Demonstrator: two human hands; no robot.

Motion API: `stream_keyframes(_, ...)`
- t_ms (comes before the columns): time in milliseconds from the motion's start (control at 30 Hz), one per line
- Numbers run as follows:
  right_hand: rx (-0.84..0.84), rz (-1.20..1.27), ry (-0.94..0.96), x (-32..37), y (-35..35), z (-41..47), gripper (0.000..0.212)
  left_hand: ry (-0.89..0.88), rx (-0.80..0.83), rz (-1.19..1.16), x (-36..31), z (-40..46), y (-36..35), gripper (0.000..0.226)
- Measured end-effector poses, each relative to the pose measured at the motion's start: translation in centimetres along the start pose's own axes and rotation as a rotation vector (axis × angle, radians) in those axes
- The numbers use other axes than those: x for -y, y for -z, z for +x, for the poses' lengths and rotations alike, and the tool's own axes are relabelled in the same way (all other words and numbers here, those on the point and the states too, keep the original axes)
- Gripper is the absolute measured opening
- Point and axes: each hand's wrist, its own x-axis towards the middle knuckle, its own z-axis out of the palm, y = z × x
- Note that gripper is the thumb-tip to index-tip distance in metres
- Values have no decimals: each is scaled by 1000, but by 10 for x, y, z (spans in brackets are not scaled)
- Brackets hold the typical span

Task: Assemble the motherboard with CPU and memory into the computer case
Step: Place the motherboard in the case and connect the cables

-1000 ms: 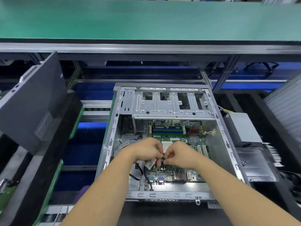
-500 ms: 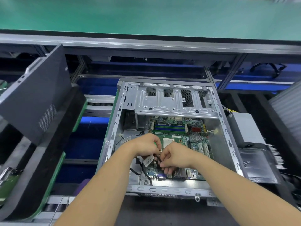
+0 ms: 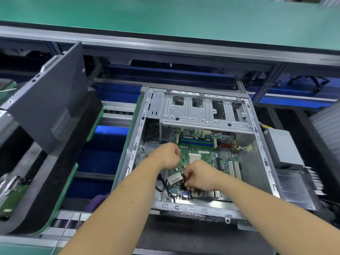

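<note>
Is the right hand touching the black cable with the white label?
Touching. The head view shows the right hand's fingers pinching the black cable beside its white label.

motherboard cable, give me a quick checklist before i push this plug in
1. Motherboard lying inside the case: ok.
2. Right hand pinching the black plug: ok.
3. Plug lined up with its socket: cannot tell, fingers hide it.
4. Left hand curled above the board's left edge, what it holds: cannot tell.
5. Black cable lying loose at the board's near left corner, not pinched under it: cannot tell.
6. Memory sticks lying in their slots: ok.
</note>
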Motion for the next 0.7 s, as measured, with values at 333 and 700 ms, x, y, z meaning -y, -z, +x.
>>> stream_keyframes(333,-25,-265,74,7,-6,3,6,30,-41,52,-1,2,0,19)
stream_keyframes(700,4,-419,147,16,-6,-1,13,8,-46,69,-4,2,-1,19)
